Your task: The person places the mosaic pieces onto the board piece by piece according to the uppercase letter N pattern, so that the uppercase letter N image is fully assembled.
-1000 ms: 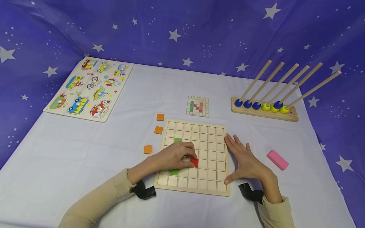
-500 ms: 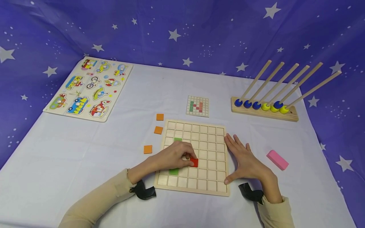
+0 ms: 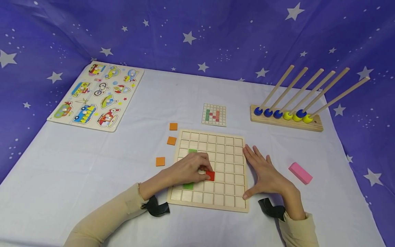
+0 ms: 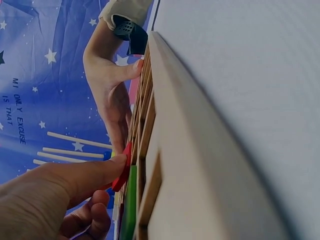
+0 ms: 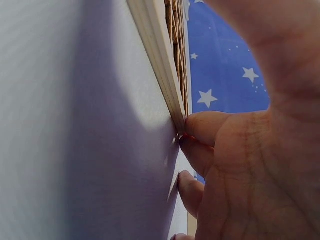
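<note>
Head view: flat red tile (image 3: 211, 174)

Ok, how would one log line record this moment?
left hand: pinches red tile | right hand: touches edge of grid board | orange tiles: beside board

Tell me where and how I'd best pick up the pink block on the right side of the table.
Probably by its two long sides, near the middle, coming straight down from above: the pink block lies flat and slanted on the white cloth, longer than it is wide, with nothing touching its sides.
</note>
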